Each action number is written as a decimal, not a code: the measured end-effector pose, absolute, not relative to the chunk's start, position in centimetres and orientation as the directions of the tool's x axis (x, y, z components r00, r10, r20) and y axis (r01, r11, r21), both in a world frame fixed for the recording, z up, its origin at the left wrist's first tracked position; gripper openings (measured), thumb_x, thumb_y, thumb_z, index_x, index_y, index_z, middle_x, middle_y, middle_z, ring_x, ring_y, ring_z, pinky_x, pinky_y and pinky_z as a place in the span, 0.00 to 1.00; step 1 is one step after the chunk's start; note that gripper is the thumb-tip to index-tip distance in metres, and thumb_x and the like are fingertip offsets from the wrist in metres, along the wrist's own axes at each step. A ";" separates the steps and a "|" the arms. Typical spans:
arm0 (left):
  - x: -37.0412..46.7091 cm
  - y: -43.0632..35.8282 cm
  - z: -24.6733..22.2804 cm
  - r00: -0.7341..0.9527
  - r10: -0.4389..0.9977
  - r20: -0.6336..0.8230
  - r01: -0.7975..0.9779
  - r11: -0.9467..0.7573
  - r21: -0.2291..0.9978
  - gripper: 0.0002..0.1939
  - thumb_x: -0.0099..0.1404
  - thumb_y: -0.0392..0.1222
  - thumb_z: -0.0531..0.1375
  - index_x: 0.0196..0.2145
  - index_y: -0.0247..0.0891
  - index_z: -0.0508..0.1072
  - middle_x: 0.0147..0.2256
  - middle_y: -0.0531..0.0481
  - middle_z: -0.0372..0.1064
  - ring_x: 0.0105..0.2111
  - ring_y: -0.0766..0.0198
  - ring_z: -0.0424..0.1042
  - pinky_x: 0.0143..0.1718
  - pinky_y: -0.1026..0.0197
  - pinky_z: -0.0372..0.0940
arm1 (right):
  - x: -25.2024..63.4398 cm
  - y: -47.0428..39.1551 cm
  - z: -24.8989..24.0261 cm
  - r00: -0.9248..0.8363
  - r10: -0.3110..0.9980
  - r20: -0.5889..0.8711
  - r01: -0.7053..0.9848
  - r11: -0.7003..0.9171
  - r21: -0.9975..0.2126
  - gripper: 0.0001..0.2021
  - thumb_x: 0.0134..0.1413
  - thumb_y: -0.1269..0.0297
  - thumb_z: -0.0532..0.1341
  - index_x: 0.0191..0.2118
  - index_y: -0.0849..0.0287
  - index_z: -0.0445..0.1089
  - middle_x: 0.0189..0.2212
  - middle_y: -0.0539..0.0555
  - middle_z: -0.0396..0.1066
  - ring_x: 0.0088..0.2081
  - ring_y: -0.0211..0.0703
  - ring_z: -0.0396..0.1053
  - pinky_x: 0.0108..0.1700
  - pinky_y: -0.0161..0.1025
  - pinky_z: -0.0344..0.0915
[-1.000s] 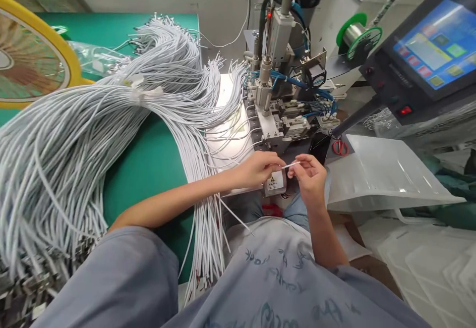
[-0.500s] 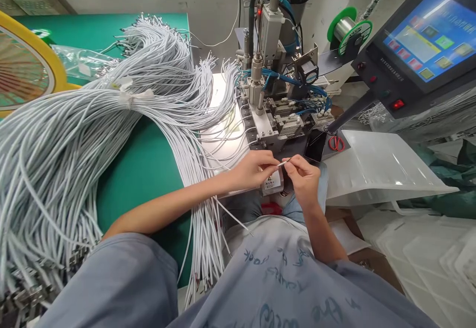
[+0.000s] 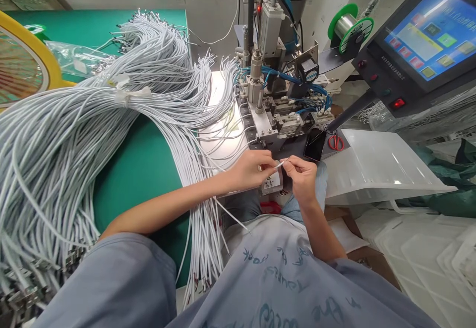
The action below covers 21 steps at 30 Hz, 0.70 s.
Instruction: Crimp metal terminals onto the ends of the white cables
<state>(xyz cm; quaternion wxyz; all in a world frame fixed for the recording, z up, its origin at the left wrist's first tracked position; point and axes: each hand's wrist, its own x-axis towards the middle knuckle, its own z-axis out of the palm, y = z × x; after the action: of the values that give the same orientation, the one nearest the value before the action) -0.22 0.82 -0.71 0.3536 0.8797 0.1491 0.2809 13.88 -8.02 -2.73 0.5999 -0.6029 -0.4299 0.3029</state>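
My left hand (image 3: 255, 169) is closed in a pinch on a thin white cable (image 3: 281, 164) in front of the machine. Thumb and fingers of my right hand (image 3: 302, 175) pinch the end of the same cable, close to the left fingertips; the tip itself is too small to make out. Beside my left forearm, a thick bundle of white cables (image 3: 174, 139) hangs over the table's front edge, with bare wire ends at the bottom. Just beyond my hands stands the metal machine (image 3: 266, 132) with pneumatic cylinders and blue tubes, several white cables leading into its left side.
A touch screen (image 3: 427, 40) hangs at the upper right, near a green spool of wire (image 3: 346, 25). Red scissors (image 3: 335, 142) and a black phone (image 3: 314, 144) lie right of the machine. A yellow-rimmed fan (image 3: 55, 65) stands at the left on the green table (image 3: 122, 169).
Both hands stay nearly in place, still pinching the cable. My right hand has shifted slightly left, and the view has moved a little.
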 end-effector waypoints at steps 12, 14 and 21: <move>-0.6 1.9 -1.0 0.892 0.203 0.405 0.193 -0.979 0.064 0.16 0.64 0.28 0.46 0.30 0.34 0.71 0.25 0.50 0.61 0.23 0.67 0.59 0.24 0.63 0.53 | 14.6 -7.4 -2.0 0.306 0.899 0.313 0.515 0.120 -0.849 0.14 0.53 0.67 0.57 0.18 0.59 0.63 0.16 0.45 0.46 0.20 0.33 0.48 0.24 0.37 0.47; -0.5 1.7 -1.3 0.870 0.315 0.380 0.230 -0.940 0.253 0.14 0.63 0.30 0.48 0.31 0.35 0.73 0.25 0.51 0.62 0.23 0.69 0.60 0.23 0.64 0.52 | 14.3 -7.2 -2.4 0.353 0.866 0.355 0.506 0.142 -0.851 0.13 0.53 0.67 0.57 0.19 0.59 0.65 0.16 0.45 0.46 0.20 0.34 0.48 0.24 0.37 0.47; 0.0 2.3 -1.4 0.917 0.350 0.191 0.212 -0.834 0.510 0.12 0.65 0.33 0.50 0.34 0.32 0.74 0.27 0.50 0.64 0.25 0.70 0.63 0.26 0.68 0.56 | 13.9 -6.3 -5.3 0.484 0.820 0.306 0.387 0.113 -0.915 0.11 0.55 0.64 0.57 0.24 0.59 0.70 0.18 0.46 0.54 0.22 0.35 0.53 0.26 0.36 0.52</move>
<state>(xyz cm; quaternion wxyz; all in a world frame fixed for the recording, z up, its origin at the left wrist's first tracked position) 0.00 2.34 -1.41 0.2471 0.9474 0.1483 0.1395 13.95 -6.31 -5.29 0.5778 -0.6390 -0.4719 0.1873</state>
